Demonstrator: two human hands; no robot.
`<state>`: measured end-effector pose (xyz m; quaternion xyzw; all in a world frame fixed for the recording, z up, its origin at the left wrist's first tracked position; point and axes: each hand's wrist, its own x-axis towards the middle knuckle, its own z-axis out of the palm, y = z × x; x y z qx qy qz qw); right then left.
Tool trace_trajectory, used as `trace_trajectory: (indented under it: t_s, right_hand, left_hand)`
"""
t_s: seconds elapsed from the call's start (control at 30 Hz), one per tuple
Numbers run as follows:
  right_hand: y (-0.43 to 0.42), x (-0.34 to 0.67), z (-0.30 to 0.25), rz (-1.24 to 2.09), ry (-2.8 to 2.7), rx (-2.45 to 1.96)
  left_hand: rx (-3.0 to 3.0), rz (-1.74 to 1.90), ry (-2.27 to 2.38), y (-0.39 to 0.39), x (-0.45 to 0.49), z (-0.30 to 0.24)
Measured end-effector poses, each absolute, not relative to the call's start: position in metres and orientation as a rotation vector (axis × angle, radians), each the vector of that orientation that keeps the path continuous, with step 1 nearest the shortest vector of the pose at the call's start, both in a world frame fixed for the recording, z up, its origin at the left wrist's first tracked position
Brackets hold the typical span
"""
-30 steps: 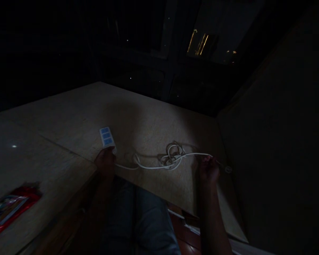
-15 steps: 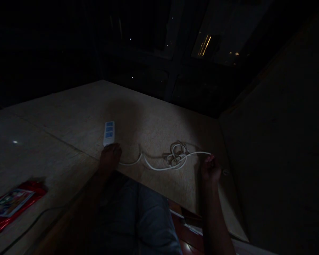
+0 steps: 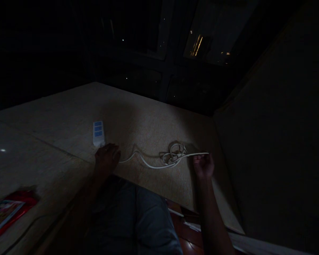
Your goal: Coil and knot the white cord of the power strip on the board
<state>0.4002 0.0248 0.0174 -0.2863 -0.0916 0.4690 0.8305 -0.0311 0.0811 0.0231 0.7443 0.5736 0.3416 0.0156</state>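
Nearest, below and between the grips: blue-grey trousered legs (image 3: pixel 149 216). Nearer than the left grip and to its left: a glossy red packet with a printed panel (image 3: pixel 9 209). Pinching a thin white flexible cable (image 3: pixel 156 167) near one visible end: the right hand (image 3: pixel 204 164), fingers curled. At the cable's other stretch: the left hand (image 3: pixel 107 157), fingers bent; pinching or merely resting, impossible to tell. Spread out in a loose wave just right of the left grip; looped and crossed just left of the right grip. Seemingly only partly opened out, coils not yet undone. Just beyond the left grip: a white oblong plastic power strip with blue faces (image 3: pixel 98 134), flat on a pale mottled slab (image 3: pixel 149 117). Farthest, beyond both grips: a dark window with small lights (image 3: pixel 198 46).
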Motion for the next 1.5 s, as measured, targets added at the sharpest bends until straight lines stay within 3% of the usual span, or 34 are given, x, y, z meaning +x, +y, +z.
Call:
trace_trajectory:
  t_s: [0.13,0.23,0.37,0.63,0.8,0.97,1.27,1.5]
  right_hand:
    - [0.023,0.377,0.032,1.166,-0.164,-0.469]
    - [0.022,0.368,0.040,1.262,-0.220,-0.485]
    - [0.023,0.363,0.042,1.303,-0.278,-0.566]
    - [0.019,0.359,0.030,1.036,-0.275,-1.050]
    - [0.014,0.363,0.036,1.020,-0.249,-1.117]
    - [0.006,0.353,0.046,0.792,-0.330,-1.224]
    - [-0.053,0.305,0.026,0.510,-0.865,-1.319]
    - [-0.072,0.306,0.026,0.124,-1.299,-1.388]
  left_hand:
    - [2.276,1.321,1.494,0.049,0.022,0.058]
    - [2.375,1.264,1.238,0.023,0.065,0.082]
    - [2.559,0.917,1.058,0.009,0.111,0.087]
    - [2.744,0.317,1.324,0.023,0.150,0.065]
    - [2.635,0.537,1.271,0.030,0.148,0.072]
    - [1.980,0.821,1.207,0.043,0.142,0.080]
    - [1.213,0.812,1.021,0.041,0.144,0.080]
    - [1.052,0.825,1.022,0.030,0.150,0.057]
